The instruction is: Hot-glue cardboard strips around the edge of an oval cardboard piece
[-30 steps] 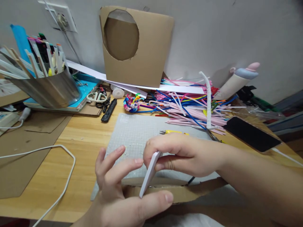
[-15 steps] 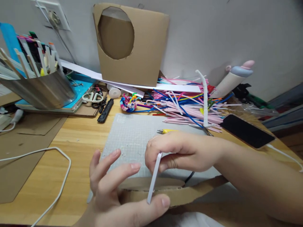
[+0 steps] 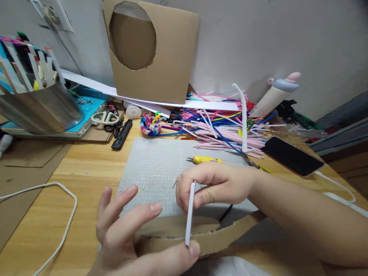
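My right hand (image 3: pixel 211 186) is closed, pinching the upper end of a narrow white strip (image 3: pixel 189 218) between thumb and finger. The strip slants slightly, and its lower end touches the thumb of my left hand (image 3: pixel 129 234). That hand is open, its fingers spread apart on the left. Beneath the strip is a curved cardboard band (image 3: pixel 218 239) with a rough edge, partly hidden by my left hand. A rounded flat cardboard piece (image 3: pixel 163 225) lies just behind the band. Beyond my right hand, a yellow-handled pen-like tool (image 3: pixel 205 159) rests on the grey cutting mat (image 3: pixel 149 168).
Pink and coloured pipe cleaners (image 3: pixel 218 130) are heaped behind the mat, beside a phone (image 3: pixel 293 156). A cardboard panel (image 3: pixel 172 57) with a round hole leans on the wall. Scissors (image 3: pixel 104 119), a black cutter (image 3: pixel 122 135) and a metal pen holder (image 3: pixel 43 109) stand left.
The white strip has become more upright, its lower end meeting my left thumb tip. The whole view has shifted, so background things appear further left.
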